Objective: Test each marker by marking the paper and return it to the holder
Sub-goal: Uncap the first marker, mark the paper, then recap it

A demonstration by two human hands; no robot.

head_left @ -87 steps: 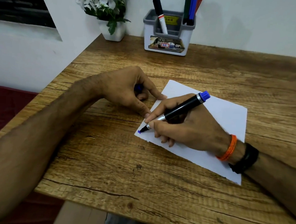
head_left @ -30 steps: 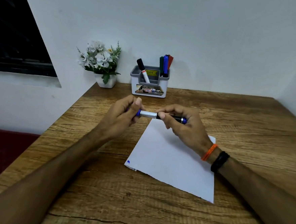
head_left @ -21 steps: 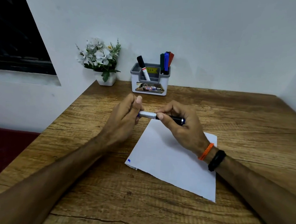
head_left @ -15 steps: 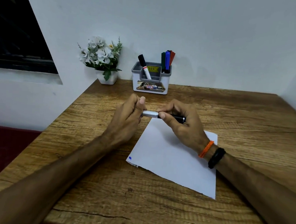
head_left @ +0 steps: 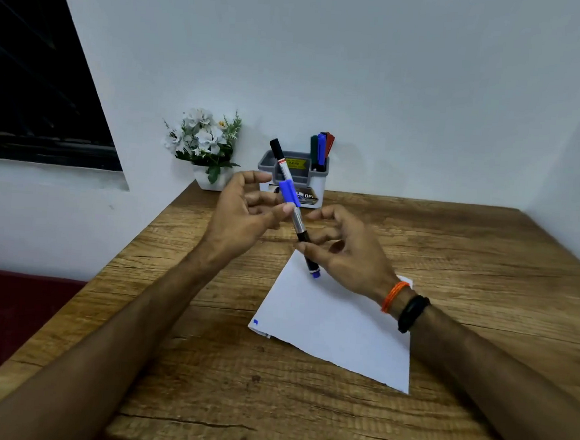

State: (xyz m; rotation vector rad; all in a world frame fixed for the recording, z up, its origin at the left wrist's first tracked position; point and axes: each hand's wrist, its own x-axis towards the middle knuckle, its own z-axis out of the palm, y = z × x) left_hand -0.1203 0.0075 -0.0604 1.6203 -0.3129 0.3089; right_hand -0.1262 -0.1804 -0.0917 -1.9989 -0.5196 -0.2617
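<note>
A: Left of centre?
B: Left hand (head_left: 244,213), thumb and fingers pinching the capped marker (head_left: 298,225) below its blue cap.
A: Centre?
B: Marker tilted above the paper (head_left: 336,329); holder (head_left: 313,187) behind, at the wall.
A: Right?
B: Right hand (head_left: 351,255), fingers loosely curled, thumb touching the barrel's lower part.

- The room is dim and evenly lit, with a cool, bluish cast on the wall (head_left: 395,72).
- Shadows are soft: faint ones fall on the wall behind the flowers (head_left: 203,138) and the holder (head_left: 298,182), and darker ones lie under the forearms at the lower frame.
- The window (head_left: 34,81) at upper left is black.
- Wide-angle distortion tilts the window frame and stretches the forearms at the bottom corners.
- The desk (head_left: 451,251) grain reads sharp; fine print is soft.
</note>
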